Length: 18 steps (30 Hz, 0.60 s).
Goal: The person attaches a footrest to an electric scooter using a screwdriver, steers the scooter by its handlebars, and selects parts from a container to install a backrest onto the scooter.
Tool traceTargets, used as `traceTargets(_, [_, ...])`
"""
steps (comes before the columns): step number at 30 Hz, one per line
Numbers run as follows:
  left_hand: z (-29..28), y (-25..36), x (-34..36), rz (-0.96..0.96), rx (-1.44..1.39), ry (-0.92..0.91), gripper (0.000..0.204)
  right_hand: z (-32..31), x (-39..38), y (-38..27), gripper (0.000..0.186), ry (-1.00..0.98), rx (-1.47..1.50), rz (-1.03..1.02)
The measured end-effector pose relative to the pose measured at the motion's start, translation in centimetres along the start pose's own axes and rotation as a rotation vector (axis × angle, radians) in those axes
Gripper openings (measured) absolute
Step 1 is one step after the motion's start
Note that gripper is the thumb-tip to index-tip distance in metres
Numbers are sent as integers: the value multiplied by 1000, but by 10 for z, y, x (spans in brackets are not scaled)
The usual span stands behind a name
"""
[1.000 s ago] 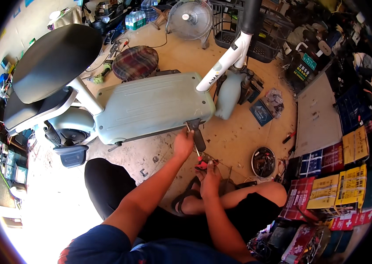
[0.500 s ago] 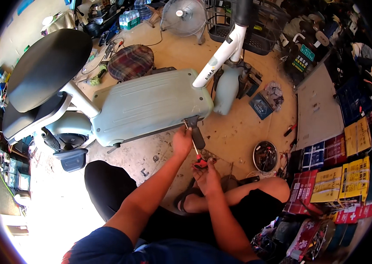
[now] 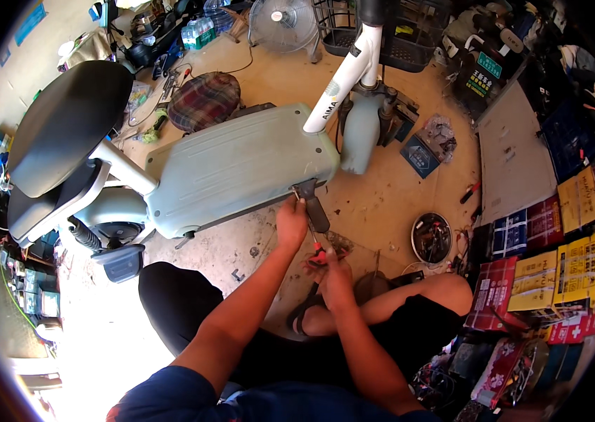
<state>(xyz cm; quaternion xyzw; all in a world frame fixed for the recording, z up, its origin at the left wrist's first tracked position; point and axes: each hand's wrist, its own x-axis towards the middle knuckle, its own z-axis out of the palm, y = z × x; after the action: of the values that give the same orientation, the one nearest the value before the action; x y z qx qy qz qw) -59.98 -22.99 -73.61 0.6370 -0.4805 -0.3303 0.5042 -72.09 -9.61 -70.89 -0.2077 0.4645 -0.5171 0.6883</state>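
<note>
My left hand [image 3: 290, 224] pinches the metal shaft of a screwdriver at the lower edge of the pale green scooter deck [image 3: 234, 162], beside a black hinged part [image 3: 315, 211] that hangs from it. My right hand [image 3: 334, 281] is closed at the red-and-black screwdriver handle [image 3: 317, 258], below and right of my left hand. The tool's tip is hidden by my fingers and the black part. The scooter has a black seat [image 3: 72, 119] at left and a white steering stem [image 3: 340, 81] at right.
Behind lie a plaid cushion [image 3: 202, 98], scattered tools and a standing fan [image 3: 280, 24]. On the right are a bowl of small parts [image 3: 430, 238], stacked boxes [image 3: 544, 278] and a leaning board [image 3: 508, 162]. A grey pedal [image 3: 118, 261] juts out near my left knee.
My head's view has tilted slightly, shifting the scene. Both hands stay at the screwdriver, with small shifts of my right fingers on the handle.
</note>
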Motion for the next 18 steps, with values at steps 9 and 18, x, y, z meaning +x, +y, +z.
traceTargets(9, [-4, 9, 3, 13, 75, -11, 28, 6, -2, -7, 45, 43, 218, -16])
traceTargets(18, [-4, 9, 5, 24, 177, 16, 29, 8, -22, -15, 51, 205, -417, -198])
